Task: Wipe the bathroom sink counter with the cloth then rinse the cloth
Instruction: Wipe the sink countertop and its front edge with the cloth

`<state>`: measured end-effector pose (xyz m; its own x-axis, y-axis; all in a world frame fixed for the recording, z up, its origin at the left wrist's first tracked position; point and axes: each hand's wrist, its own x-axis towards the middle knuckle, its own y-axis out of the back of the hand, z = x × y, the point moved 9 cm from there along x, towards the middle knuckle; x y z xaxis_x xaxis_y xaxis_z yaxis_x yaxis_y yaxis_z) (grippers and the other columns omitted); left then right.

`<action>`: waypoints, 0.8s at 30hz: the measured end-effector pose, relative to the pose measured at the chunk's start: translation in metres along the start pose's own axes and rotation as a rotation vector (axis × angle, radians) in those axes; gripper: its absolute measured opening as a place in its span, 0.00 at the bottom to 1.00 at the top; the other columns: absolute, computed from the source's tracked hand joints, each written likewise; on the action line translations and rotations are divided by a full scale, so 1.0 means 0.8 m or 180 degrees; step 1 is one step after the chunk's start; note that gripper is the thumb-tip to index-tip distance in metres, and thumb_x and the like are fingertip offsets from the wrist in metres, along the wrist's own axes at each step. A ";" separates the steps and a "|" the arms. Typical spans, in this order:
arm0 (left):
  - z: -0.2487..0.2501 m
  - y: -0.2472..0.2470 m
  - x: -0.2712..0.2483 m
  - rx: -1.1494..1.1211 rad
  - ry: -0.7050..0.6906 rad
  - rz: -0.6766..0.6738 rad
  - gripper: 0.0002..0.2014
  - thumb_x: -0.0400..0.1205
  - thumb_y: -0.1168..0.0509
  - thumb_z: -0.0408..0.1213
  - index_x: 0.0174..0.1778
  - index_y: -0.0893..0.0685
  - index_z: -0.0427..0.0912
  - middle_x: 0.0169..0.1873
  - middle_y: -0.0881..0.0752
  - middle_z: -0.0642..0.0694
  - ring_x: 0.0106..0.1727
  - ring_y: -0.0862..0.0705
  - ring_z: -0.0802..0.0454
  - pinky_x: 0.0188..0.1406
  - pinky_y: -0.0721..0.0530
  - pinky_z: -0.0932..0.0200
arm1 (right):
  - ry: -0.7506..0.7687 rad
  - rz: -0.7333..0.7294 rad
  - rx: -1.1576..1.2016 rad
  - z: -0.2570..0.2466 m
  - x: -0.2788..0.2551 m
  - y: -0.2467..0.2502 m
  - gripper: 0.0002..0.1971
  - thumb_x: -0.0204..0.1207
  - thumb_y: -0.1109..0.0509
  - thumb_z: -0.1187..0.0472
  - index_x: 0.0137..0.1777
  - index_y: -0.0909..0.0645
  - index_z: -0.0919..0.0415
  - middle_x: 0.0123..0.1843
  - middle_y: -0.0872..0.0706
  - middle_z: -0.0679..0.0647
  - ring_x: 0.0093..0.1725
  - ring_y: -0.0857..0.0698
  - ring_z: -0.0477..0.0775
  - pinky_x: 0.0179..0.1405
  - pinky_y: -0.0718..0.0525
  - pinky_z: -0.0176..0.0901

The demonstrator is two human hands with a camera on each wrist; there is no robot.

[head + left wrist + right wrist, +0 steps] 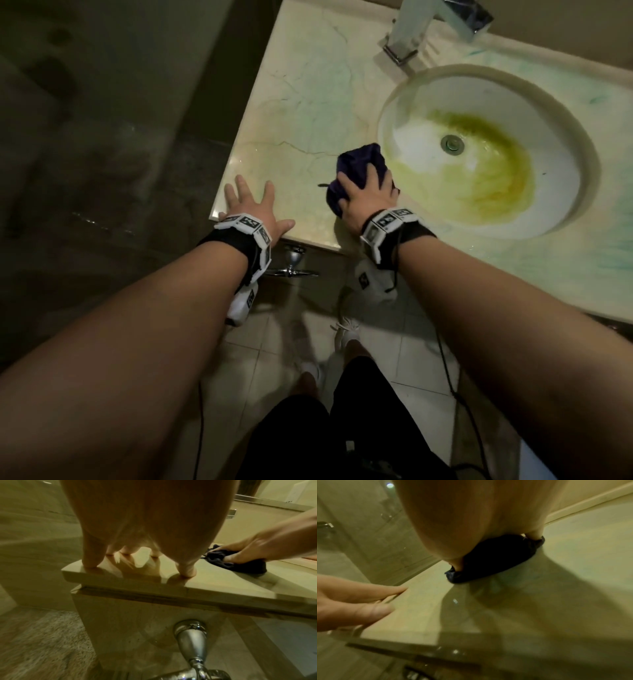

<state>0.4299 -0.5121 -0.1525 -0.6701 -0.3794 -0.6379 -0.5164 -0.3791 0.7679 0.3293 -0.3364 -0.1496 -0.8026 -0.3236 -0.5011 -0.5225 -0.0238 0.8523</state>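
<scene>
A dark purple cloth [359,157] [247,566] [488,563] lies bunched on the pale marble counter [308,85] [223,582] [556,574], right at the left rim of the white sink basin [548,113]. My right hand [368,197] [248,550] [471,520] presses down on it with spread fingers, the cloth under the palm. My left hand [253,209] [145,527] [351,601] rests open, fingers splayed, on the counter's front left corner, apart from the cloth. The square chrome faucet [421,31] stands behind the basin.
A yellow-green stain [486,178] covers the basin floor around the drain [452,144]. Teal smears [603,267] mark the counter right of the basin. A chrome fitting [291,267] [192,638] juts out below the counter edge. A wet glass wall [102,137] stands left.
</scene>
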 end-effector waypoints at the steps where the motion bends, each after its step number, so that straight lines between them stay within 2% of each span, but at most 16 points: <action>1: -0.001 0.000 0.000 0.0014 0.0015 -0.0003 0.42 0.80 0.43 0.63 0.83 0.61 0.56 0.81 0.68 0.36 0.82 0.65 0.33 0.77 0.44 0.30 | 0.0046 0.0018 -0.0011 -0.012 -0.002 -0.001 0.27 0.83 0.45 0.46 0.81 0.46 0.37 0.86 0.57 0.58 0.82 0.60 0.71 0.80 0.56 0.68; 4: 0.000 0.001 0.001 0.0017 0.0067 -0.0024 0.44 0.79 0.42 0.64 0.83 0.61 0.56 0.81 0.68 0.35 0.82 0.65 0.32 0.77 0.44 0.29 | 0.0492 0.0025 -0.0315 -0.032 -0.037 -0.019 0.27 0.83 0.45 0.45 0.81 0.47 0.37 0.86 0.57 0.57 0.82 0.59 0.71 0.81 0.55 0.67; 7: 0.003 0.005 -0.003 0.0007 0.0137 -0.0031 0.45 0.79 0.41 0.64 0.83 0.60 0.55 0.81 0.67 0.35 0.82 0.64 0.31 0.77 0.44 0.29 | 0.0771 -0.0038 -0.0505 -0.003 -0.054 -0.024 0.27 0.83 0.47 0.44 0.81 0.48 0.36 0.86 0.57 0.56 0.83 0.58 0.68 0.81 0.54 0.64; 10: 0.011 0.008 -0.006 -0.0037 0.0254 -0.0124 0.46 0.78 0.41 0.66 0.83 0.60 0.56 0.81 0.66 0.34 0.81 0.63 0.28 0.76 0.46 0.27 | 0.0449 -0.0112 -0.0410 0.034 -0.028 -0.006 0.27 0.84 0.48 0.44 0.81 0.50 0.34 0.86 0.58 0.55 0.83 0.59 0.68 0.81 0.52 0.65; 13: 0.046 -0.003 -0.007 -0.0114 0.0153 -0.0215 0.42 0.78 0.42 0.66 0.82 0.58 0.62 0.81 0.68 0.35 0.80 0.63 0.25 0.74 0.46 0.25 | 0.0203 -0.0205 -0.0342 0.038 -0.014 -0.005 0.27 0.84 0.49 0.43 0.81 0.51 0.34 0.86 0.61 0.55 0.83 0.61 0.70 0.81 0.54 0.66; 17: 0.081 -0.020 -0.010 -0.0193 -0.0101 -0.0083 0.38 0.80 0.41 0.62 0.81 0.55 0.65 0.81 0.70 0.36 0.79 0.68 0.25 0.77 0.49 0.29 | 0.0286 -0.0193 -0.0404 0.039 -0.036 -0.019 0.27 0.84 0.49 0.43 0.81 0.53 0.34 0.86 0.62 0.56 0.82 0.61 0.70 0.81 0.54 0.65; 24: 0.079 -0.022 -0.009 -0.0143 -0.0100 -0.0004 0.38 0.80 0.40 0.61 0.81 0.55 0.64 0.80 0.71 0.35 0.79 0.68 0.25 0.77 0.51 0.30 | 0.0271 -0.0231 -0.0368 0.041 -0.056 -0.026 0.28 0.84 0.48 0.44 0.81 0.53 0.34 0.86 0.62 0.55 0.82 0.61 0.70 0.81 0.54 0.65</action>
<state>0.4100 -0.4492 -0.1579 -0.6863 -0.3524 -0.6362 -0.4932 -0.4174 0.7632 0.3666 -0.2908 -0.1501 -0.7341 -0.3958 -0.5517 -0.5378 -0.1571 0.8283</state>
